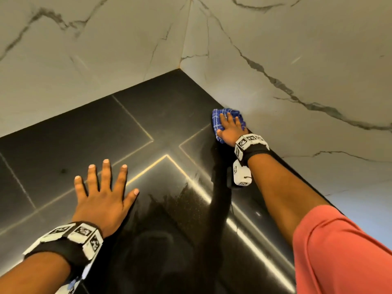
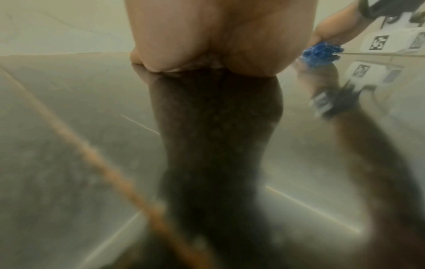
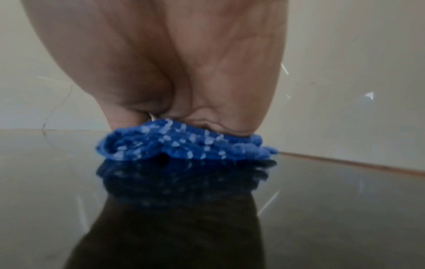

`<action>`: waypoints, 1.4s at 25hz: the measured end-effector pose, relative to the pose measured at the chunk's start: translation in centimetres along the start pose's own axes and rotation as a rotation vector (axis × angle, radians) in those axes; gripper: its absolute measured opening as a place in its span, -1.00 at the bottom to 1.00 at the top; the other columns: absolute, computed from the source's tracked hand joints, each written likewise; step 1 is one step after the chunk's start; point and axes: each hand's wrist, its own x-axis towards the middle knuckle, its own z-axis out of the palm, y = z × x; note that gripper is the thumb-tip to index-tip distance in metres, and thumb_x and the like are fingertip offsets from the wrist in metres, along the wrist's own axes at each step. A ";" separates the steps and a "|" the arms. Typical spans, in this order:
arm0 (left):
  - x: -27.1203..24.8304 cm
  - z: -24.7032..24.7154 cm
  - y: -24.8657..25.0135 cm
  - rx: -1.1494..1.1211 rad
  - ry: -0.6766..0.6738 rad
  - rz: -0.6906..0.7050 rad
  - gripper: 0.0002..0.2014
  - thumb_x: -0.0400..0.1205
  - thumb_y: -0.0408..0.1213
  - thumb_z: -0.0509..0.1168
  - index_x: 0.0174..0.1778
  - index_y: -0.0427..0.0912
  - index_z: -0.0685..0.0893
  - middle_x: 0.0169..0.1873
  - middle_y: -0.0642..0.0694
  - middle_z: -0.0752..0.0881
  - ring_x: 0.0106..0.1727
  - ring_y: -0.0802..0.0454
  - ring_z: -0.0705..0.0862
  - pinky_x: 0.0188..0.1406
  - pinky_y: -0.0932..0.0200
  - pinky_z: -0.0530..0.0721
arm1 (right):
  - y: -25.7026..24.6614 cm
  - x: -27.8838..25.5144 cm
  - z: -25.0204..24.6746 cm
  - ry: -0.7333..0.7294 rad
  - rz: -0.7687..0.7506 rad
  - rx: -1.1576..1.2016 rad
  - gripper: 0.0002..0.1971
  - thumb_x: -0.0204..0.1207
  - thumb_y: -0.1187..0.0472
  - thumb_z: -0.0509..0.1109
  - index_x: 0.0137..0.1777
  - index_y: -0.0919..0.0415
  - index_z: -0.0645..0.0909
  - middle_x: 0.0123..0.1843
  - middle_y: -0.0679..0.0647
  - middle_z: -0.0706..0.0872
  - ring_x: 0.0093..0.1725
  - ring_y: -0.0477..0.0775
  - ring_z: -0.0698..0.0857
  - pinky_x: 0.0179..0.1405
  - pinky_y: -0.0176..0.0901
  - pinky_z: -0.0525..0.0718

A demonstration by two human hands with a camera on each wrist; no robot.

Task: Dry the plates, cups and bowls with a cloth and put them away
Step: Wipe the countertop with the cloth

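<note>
A blue checked cloth [image 1: 217, 118] lies bunched on the glossy black countertop [image 1: 84, 134], close against the right marble wall. My right hand [image 1: 230, 128] presses flat on it with straight fingers. In the right wrist view the palm [image 3: 172, 63] bears down on the cloth [image 3: 184, 145], which is mirrored in the counter. My left hand [image 1: 104, 194] rests flat on the counter nearer to me, fingers spread, holding nothing. The left wrist view shows its palm [image 2: 207, 36] on the surface and the cloth [image 2: 322, 52] off to the right. No plates, cups or bowls are in view.
Pale marble walls [image 1: 297, 60] with dark veins meet in a corner [image 1: 180, 66] at the back of the counter. The black top reflects bright light strips and my arms. A coral sleeve [image 1: 339, 251] shows at the lower right.
</note>
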 end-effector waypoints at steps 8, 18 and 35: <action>-0.2 0.3 -0.3 -0.034 0.001 -0.028 -0.10 0.49 0.41 -0.50 0.73 0.07 0.01 0.73 -0.21 -0.05 0.69 -0.39 -0.09 0.56 -0.42 -0.15 | -1.4 -11.6 5.9 -0.066 -0.524 -0.127 -0.32 0.70 -0.13 0.08 0.69 -0.15 -0.22 0.70 -0.18 -0.32 0.65 -0.07 -0.34 0.59 0.07 -0.27; 0.1 -0.1 0.2 -0.027 -0.026 -0.022 -0.14 0.53 0.37 -0.48 0.73 0.05 0.02 0.72 -0.25 -0.02 0.69 -0.44 -0.08 0.56 -0.48 -0.13 | -4.1 -2.1 1.9 0.019 -0.113 -0.129 -0.37 0.75 -0.06 0.01 0.70 -0.09 -0.23 0.73 0.00 -0.29 0.70 0.23 -0.24 0.62 0.34 -0.09; -0.3 -1.0 0.1 -0.016 -0.104 -0.001 -0.28 0.68 0.33 -0.28 0.71 0.09 -0.26 0.70 -0.21 -0.32 0.67 -0.39 -0.34 0.56 -0.47 -0.33 | -11.9 -9.5 7.8 0.069 -0.138 -0.169 -0.35 0.67 -0.22 -0.13 0.69 -0.12 -0.24 0.73 0.01 -0.29 0.70 0.21 -0.22 0.57 0.39 -0.02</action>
